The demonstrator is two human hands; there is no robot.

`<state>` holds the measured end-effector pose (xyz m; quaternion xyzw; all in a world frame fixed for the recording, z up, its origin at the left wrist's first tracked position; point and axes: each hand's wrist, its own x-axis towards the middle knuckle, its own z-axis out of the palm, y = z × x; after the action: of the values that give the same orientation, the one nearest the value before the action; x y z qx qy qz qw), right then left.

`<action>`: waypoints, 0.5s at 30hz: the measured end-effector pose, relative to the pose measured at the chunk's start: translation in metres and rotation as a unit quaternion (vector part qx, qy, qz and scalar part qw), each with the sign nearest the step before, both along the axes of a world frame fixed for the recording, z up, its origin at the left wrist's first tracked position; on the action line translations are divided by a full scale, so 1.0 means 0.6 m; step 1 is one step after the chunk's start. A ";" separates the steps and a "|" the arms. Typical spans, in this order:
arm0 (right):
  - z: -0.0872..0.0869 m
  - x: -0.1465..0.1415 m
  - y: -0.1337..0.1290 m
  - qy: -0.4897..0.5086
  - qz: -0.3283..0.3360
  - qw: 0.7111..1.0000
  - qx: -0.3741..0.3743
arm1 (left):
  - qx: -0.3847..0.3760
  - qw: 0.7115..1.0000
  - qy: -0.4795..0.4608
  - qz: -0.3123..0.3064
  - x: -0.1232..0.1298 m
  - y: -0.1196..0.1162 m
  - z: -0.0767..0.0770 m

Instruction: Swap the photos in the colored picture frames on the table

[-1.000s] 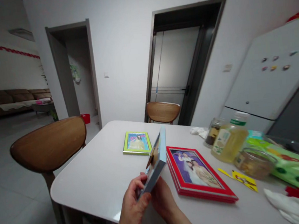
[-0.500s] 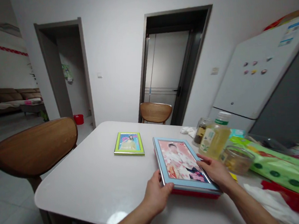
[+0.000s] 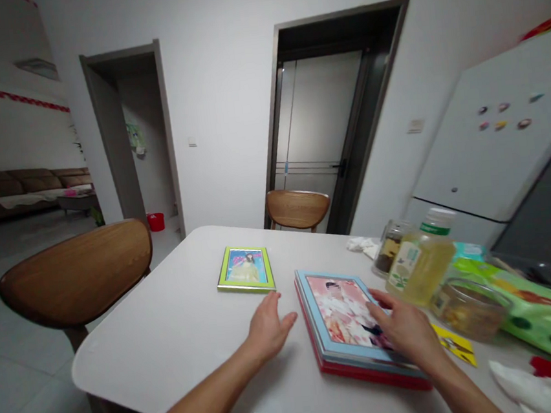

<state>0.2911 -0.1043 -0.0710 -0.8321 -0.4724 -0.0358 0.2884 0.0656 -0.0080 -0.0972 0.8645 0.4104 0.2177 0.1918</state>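
Your left hand [image 3: 269, 329] was open, low over the white surface [image 3: 171, 333] with nothing in it, its fingers [image 3: 286, 320] just beside the left edge of a stack of picture frames. Your right hand [image 3: 404, 332] was spread over the stack's right side, and its fingers [image 3: 380, 307] had no grip on anything, though this view could not show whether they touched the print.

A light-blue picture frame [image 3: 339, 317] lay flat on a red picture frame [image 3: 370, 378], at lower centre. A lime-green picture frame [image 3: 245, 269] lay flat to their upper left.

Along the right, a plastic bottle [image 3: 420, 267] held clear yellow liquid, probably oil. Behind it stood a glass jar [image 3: 389, 251] with dark brown contents. A glass bowl [image 3: 470, 310] sat in front of the bottle, holding something brownish that was too blurred to identify. A yellow card [image 3: 454, 344] lay beside the bowl. Farther off, a red bucket [image 3: 156, 222] stood in the left doorway.
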 end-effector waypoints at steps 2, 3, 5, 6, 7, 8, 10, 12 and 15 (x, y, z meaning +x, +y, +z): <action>0.011 -0.066 0.007 0.026 0.096 0.994 0.045 | 0.014 0.999 0.030 0.021 -0.013 0.051 0.002; 0.014 -0.103 0.012 0.051 0.152 0.986 0.044 | 0.018 0.998 0.048 0.026 -0.021 0.074 0.002; 0.012 -0.172 0.029 0.065 0.226 0.971 0.041 | 0.024 0.996 0.084 0.023 -0.037 0.107 0.003; 0.007 -0.201 0.040 0.060 0.242 0.968 0.037 | 0.029 0.994 0.099 0.019 -0.044 0.117 0.003; 0.001 -0.225 0.051 0.050 0.251 0.966 0.031 | 0.036 0.993 0.111 0.015 -0.051 0.121 0.003; -0.006 -0.242 0.063 0.039 0.250 0.967 0.028 | 0.043 0.992 0.120 0.011 -0.057 0.119 0.004; -0.023 -0.261 0.085 0.014 0.229 0.973 0.016 | 0.057 0.989 0.134 0.007 -0.070 0.101 0.007; -0.042 -0.265 0.101 -0.008 0.195 0.981 -0.009 | 0.068 0.987 0.144 0.004 -0.085 0.067 0.011; -0.065 -0.258 0.105 -0.032 0.167 0.984 -0.051 | 0.075 0.986 0.146 -0.001 -0.122 -0.002 0.011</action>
<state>0.1361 -0.0413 -0.1102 -0.7535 -0.6150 0.0107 0.2321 -0.0073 -0.0089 -0.0905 0.8993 0.4158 0.1187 0.0649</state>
